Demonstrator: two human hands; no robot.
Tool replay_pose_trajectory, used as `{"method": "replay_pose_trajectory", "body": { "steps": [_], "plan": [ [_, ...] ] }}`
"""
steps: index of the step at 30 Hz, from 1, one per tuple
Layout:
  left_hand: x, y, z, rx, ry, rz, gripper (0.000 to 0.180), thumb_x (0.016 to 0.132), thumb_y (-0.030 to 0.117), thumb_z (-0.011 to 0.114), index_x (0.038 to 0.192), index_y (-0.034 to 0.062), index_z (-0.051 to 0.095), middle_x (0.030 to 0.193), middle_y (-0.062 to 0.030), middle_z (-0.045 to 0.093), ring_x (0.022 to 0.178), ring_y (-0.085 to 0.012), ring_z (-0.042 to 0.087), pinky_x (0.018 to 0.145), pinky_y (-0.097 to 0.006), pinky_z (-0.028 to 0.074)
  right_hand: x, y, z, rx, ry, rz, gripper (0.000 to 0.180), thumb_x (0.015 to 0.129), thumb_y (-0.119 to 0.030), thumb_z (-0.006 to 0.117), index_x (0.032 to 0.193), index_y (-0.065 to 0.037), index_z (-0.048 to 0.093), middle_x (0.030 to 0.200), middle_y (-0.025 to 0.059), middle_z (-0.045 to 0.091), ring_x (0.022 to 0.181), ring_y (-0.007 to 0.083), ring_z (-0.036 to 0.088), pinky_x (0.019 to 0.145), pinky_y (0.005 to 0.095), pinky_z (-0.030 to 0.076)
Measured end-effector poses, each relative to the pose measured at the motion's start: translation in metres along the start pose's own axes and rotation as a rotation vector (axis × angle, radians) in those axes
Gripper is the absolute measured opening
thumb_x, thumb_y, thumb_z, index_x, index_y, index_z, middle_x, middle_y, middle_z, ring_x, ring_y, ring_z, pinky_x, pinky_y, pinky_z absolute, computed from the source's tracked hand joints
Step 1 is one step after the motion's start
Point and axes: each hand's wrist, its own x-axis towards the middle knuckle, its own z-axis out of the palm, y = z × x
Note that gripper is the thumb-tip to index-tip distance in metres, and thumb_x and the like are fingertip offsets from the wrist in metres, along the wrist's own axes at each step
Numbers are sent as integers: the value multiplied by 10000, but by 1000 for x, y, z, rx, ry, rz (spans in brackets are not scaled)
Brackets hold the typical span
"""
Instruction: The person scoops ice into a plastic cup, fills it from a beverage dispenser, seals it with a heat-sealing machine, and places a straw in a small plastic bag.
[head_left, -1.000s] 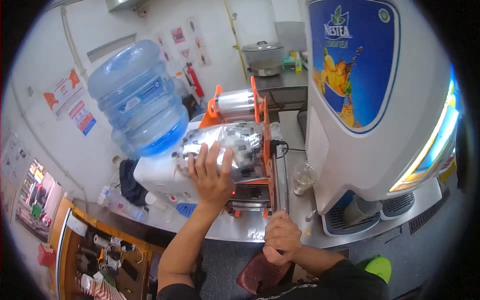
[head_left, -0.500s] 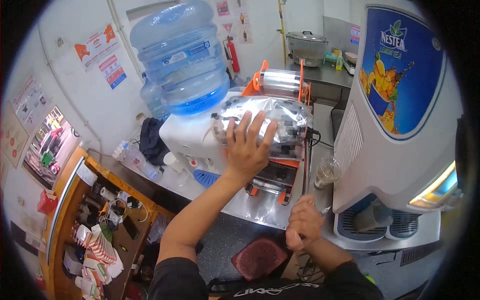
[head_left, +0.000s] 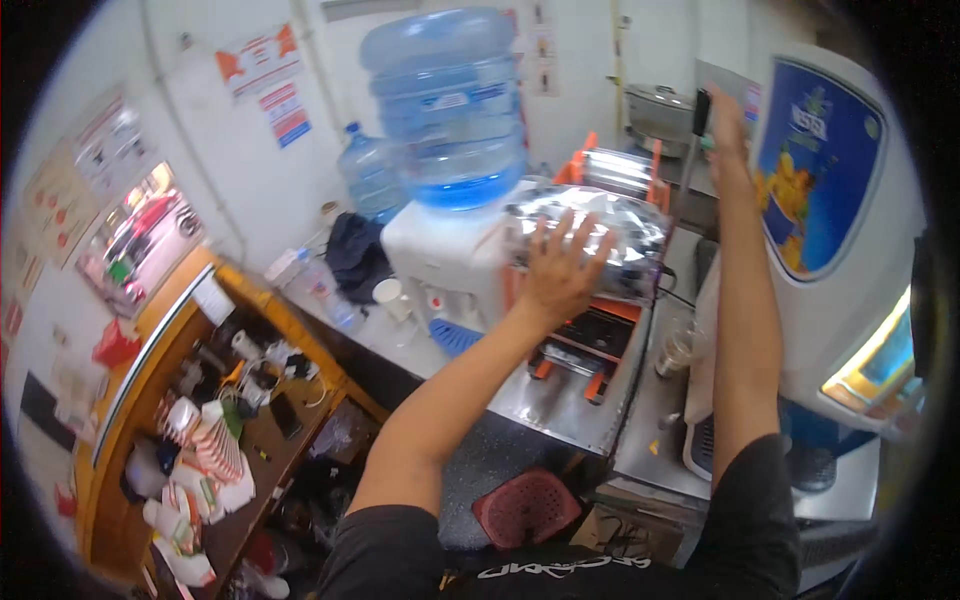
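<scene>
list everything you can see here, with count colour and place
sealing machine: 1, silver and orange, on steel counter
machine lever: 1, black, upper right
water dispenser: 1, white, left of machine
water bottle: 1, blue, on dispenser
spare bottle: 1, blue, by wall
drink dispenser: 1, white and blue, right
cup: 1, clear, beside machine
stool: 1, red, floor
left hand: flat on machine
right hand: gripping lever

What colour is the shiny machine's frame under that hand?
Orange. The sealing machine under the left hand has an orange frame and a silvery top, clearest in the head view.
</scene>
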Motion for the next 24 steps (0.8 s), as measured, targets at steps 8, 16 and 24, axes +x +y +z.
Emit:
{"method": "replay_pose_trajectory", "body": {
  "steps": [8, 16, 24],
  "plan": [
    [-15, -8, -7, -6, 45, -32, 584, 810, 163, 600, 1372, 161, 442, 1378, -157, 486, 1261, -386, 458, 1046, -628, 297, -335, 90, -75, 112, -1855, 928, 487, 926, -306, 659, 1309, -27, 548, 1112, 129, 683, 1015, 226, 660, 893, 346, 512],
    [-19, -8, 2, 15, 60, -23, 527, 861, 212, 562, 1374, 161, 453, 1396, -158, 475, 1267, -406, 456, 1043, -644, 296, -400, 292, -58, 749, -154, 1454, 326, 925, -291, 605, 1205, -146, 523, 1248, 55, 557, 1204, 284, 508, 943, 448, 447],
    [-18, -9, -7, 61, 59, -36, 556, 814, 115, 561, 1358, 189, 475, 1322, -120, 531, 1198, -357, 502, 1020, -571, 312, -471, 257, -77, 459, -291, 1408, 241, 899, -119, 615, 1117, -64, 529, 1144, 88, 595, 1057, 242, 603, 761, 359, 469]
  ]
}}
